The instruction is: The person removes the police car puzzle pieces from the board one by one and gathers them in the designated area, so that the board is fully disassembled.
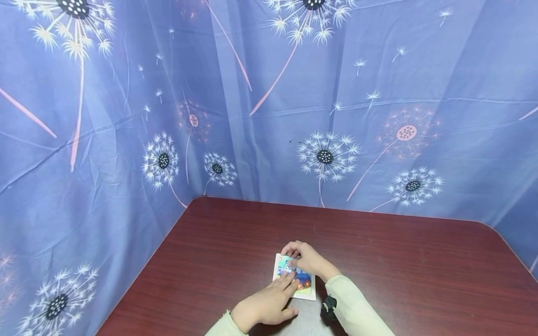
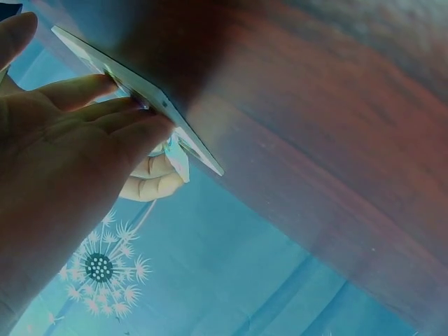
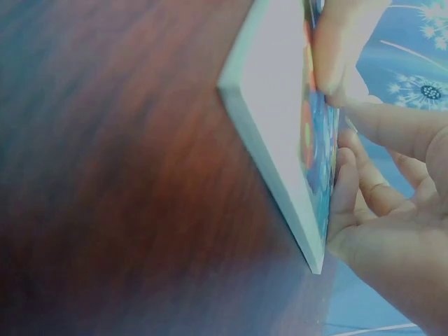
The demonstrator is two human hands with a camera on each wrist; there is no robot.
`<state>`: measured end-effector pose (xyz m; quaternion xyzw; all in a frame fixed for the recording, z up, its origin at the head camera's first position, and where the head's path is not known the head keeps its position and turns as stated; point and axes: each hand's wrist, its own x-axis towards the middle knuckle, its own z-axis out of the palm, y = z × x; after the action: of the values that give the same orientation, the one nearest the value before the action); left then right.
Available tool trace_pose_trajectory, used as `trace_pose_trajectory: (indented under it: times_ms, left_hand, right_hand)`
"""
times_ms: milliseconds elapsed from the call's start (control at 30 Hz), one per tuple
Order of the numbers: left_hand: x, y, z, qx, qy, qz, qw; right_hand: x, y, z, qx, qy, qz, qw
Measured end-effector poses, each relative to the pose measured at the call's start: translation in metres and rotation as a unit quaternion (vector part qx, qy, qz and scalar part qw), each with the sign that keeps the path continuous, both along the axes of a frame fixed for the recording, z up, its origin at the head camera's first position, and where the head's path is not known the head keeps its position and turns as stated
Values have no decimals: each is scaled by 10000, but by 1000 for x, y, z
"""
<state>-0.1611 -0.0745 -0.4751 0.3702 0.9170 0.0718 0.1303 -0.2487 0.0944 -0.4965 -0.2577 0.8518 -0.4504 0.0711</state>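
A picture puzzle board (image 1: 308, 295) with a white border and a blue cartoon vehicle lies flat on the table. My left hand (image 1: 266, 303) rests on its lower left part with fingers extended across the picture, the thumb off the lower edge. Over the upper part, my right hand (image 1: 312, 259) bends its fingers and pinches a small flat puzzle piece (image 2: 179, 161), pale and light blue from this side. In the right wrist view the thumb and fingers meet near the picture's surface, beside the left fingertips. The hands hide much of the picture.
The dark red wood-grain table (image 1: 403, 261) extends around the board. Blue curtains (image 1: 269, 140) with dandelion prints hang along its back and left edges. A black device (image 1: 329, 305) sits at the right wrist, close to the board's lower right corner.
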Motion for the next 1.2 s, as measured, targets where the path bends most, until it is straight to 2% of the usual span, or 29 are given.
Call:
trace_pose_trajectory:
  times_ms: [333, 567, 833, 1200]
  left_hand:
    - [0, 0, 1, 1, 20, -22, 10000]
    - [-1, 0, 1, -41, 92, -39, 9999]
    - [-2, 0, 0, -36, -1, -52, 10000]
    - [0, -1, 1, 5, 154, -86, 9998]
  right_hand:
    - [0, -5, 2, -183, 165, -141, 9996]
    - [1, -6, 1, -277, 46, -296, 9992]
    - [0, -4, 0, -483, -87, -287, 9984]
    - [-1, 5, 4, -791, 69, -438, 9959]
